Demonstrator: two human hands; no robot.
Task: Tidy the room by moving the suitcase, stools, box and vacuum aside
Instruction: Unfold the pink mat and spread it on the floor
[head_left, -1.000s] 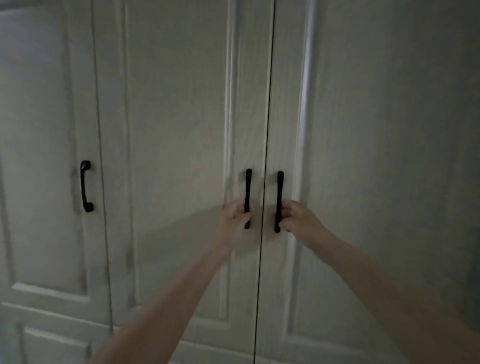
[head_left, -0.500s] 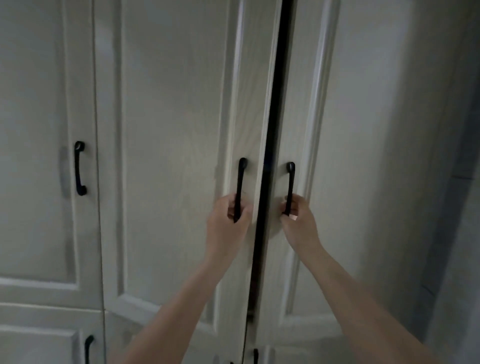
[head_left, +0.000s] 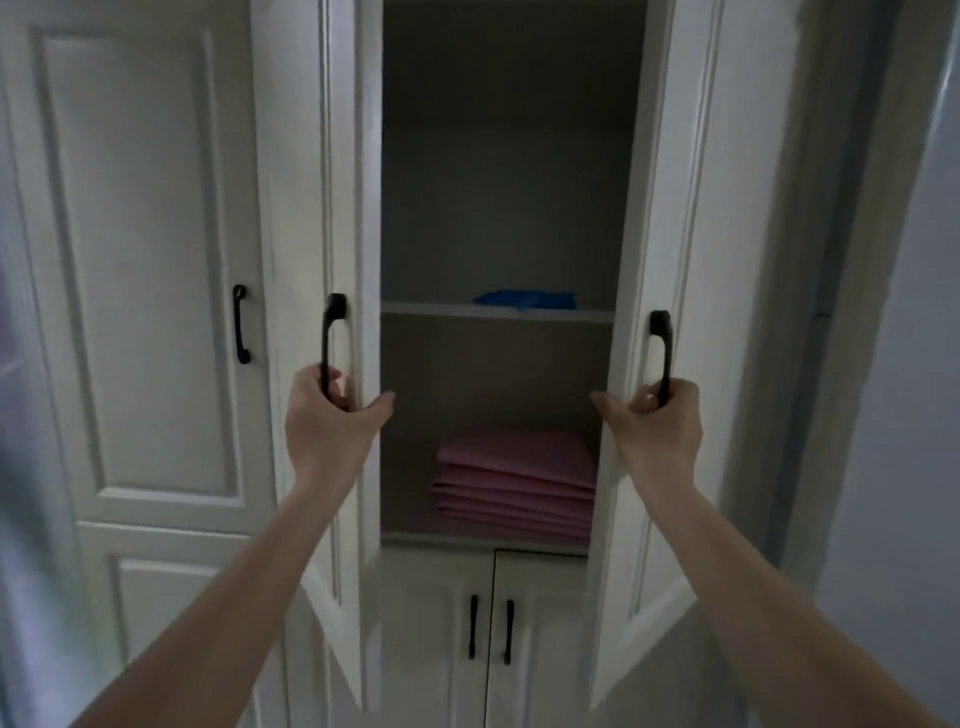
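Left hand (head_left: 332, 421) and right hand (head_left: 657, 423) are each gripping a black door handle (head_left: 328, 348); keep swinging both wardrobe doors (head_left: 343, 208) evenly outward.

White panelled left door (head_left: 345, 208) and right door (head_left: 675, 208) — both swung open, upright, black bar handles (head_left: 330, 338).

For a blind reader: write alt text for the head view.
Two bare hands, left hand and right hand, hold black handles, pulling white wardrobe doors open. Inside, folded pink fabric lies below a shelf bearing something blue.
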